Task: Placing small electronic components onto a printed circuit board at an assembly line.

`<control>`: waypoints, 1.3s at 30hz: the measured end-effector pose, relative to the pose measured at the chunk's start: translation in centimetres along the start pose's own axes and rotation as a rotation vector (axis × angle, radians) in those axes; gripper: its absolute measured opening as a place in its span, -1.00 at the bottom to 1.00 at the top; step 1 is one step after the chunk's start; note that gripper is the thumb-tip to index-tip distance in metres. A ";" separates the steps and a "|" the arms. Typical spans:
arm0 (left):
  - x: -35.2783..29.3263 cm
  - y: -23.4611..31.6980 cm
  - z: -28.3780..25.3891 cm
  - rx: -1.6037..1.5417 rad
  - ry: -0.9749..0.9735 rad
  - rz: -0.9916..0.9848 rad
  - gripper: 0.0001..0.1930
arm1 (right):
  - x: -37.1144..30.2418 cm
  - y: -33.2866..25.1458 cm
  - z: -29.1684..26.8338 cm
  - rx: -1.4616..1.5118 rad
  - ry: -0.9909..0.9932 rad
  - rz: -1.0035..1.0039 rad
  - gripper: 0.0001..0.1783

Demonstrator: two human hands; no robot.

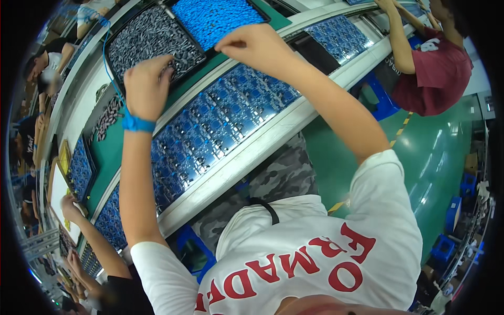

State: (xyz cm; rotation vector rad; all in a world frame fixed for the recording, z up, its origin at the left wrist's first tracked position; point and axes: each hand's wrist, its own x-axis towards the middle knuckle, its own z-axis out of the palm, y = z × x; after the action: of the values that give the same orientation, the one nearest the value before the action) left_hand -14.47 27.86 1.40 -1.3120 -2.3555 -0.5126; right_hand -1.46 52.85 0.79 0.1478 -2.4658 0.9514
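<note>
My left hand (146,86), with a blue strap (138,124) round its wrist, is over the near edge of a black tray filled with small dark grey parts (149,39). Its fingers are curled; whatever lies between them is hidden. At the front corner of a second tray, full of small bright blue parts (215,22), is my right hand (257,48). Thumb and forefinger are pinched together there, and anything between them is too small to make out. Below both hands stretches a long panel of blue circuit boards (220,118), dotted with small components.
More blue boards (338,38) lie along the line to the right, beside a black sheet (316,52). Loose dark parts (107,118) are heaped left of my forearm. A co-worker in a maroon shirt (436,73) sits at right; another person's arm (97,236) reaches in at left.
</note>
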 end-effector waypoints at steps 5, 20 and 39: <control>0.6 -4.0 2.5 0.268 -0.041 -0.121 -0.85 | -2.6 -1.1 -0.5 -0.106 -0.203 -0.104 -0.80; -2.4 1.9 0.5 -0.226 0.044 -0.101 -0.86 | -2.7 -1.5 0.4 -0.358 -0.488 -0.226 -0.90; -4.2 6.2 0.0 -0.845 -0.358 -0.330 -0.81 | -3.6 -0.6 0.8 -0.460 -0.414 -0.407 -0.88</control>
State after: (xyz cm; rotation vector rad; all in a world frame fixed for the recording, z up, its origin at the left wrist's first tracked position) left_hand -7.06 27.91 0.01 -1.4066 -2.7892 -1.6295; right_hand 1.55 51.62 -1.12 0.7141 -2.7915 0.1814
